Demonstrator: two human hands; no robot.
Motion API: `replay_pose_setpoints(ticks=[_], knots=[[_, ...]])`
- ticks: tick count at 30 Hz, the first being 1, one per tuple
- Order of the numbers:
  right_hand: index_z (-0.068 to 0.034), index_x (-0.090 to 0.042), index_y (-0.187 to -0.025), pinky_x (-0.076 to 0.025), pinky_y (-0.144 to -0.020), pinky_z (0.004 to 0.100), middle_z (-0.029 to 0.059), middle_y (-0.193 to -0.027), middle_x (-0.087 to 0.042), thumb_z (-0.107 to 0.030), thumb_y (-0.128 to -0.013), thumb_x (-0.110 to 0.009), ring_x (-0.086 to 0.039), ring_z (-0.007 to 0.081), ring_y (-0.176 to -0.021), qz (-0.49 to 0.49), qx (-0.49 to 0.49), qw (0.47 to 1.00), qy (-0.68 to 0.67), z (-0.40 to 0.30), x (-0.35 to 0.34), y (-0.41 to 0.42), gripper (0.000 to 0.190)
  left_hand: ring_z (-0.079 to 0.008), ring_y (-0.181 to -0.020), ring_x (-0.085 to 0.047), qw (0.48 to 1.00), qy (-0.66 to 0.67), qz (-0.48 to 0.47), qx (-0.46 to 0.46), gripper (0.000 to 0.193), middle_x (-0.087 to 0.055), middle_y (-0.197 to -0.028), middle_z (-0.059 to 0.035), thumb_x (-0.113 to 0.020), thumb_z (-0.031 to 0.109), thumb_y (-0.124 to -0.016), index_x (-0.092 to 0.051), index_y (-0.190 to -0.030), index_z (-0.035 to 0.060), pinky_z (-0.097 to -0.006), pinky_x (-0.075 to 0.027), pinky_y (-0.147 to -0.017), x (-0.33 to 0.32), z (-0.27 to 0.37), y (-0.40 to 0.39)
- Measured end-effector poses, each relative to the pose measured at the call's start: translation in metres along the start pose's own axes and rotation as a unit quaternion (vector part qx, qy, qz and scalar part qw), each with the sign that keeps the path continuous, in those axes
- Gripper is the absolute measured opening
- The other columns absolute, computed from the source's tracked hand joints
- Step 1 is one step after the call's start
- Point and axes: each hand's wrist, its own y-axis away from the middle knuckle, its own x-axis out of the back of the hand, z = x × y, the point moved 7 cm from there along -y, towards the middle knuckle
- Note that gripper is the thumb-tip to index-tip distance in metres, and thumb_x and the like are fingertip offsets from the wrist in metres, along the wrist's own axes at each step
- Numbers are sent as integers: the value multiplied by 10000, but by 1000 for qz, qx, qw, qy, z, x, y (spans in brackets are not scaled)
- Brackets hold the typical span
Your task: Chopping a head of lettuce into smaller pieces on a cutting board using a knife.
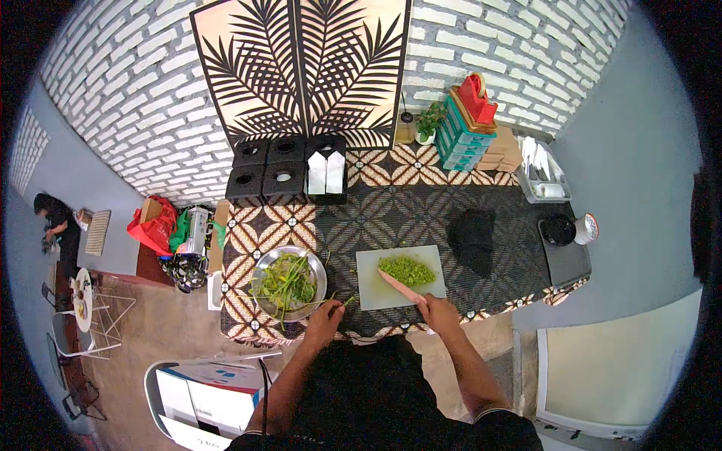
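Note:
A knife with a pinkish blade (399, 285) is held by its handle in my right hand (438, 313), at the near right edge of a pale cutting board (372, 293). Its tip touches or lies close to a heap of finely chopped greens (409, 270) on the board. My left hand (327, 320) is by the near edge of the table, between the board and a metal bowl (320, 270). Thin green stems show at its fingertips, pinched between thumb and finger. Leafy green stems (289, 282) fill the bowl, some hanging over its rim.
A crumpled black cloth (474, 239) lies right of the board. Black woven boxes (285, 177), a teal drawer unit (463, 138) and a plastic cutlery tray (544, 191) line the back. A black tray (567, 262) lies at right. Another person (62, 225) is far left.

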Motion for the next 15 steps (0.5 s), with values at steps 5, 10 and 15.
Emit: replay_pose_setpoints(ticks=[5,10,15], knots=[[-56,-599,-825,-500,-617,536,205,-700,-649,-396,-976,-530,-643,434,-681,4,-4,1000,-7,-18,-5,12,378,-296,-792,-654,998,-2,-40,-45,255,-678,-881,-168,-620,239,-959,-627,-1076,12,-394,-505,-722,-3,-8,-1],[-58,-600,-830,-505,-600,538,208,-694,-650,-364,-974,-541,-649,432,-676,1,-28,999,19,-22,-13,4,343,-268,-779,-656,992,14,-75,-99,267,-683,-877,-157,-638,235,-950,-625,-1099,14,-388,-506,-699,-14,0,-2],[-51,-600,-914,-518,-602,547,222,-726,-662,-348,-979,-518,-651,437,-666,33,-32,999,2,-21,-5,6,315,-369,-840,-662,990,49,-101,-80,253,-679,-914,-207,-600,232,-956,-611,-1038,-7,-426,-508,-748,-17,12,-6]])
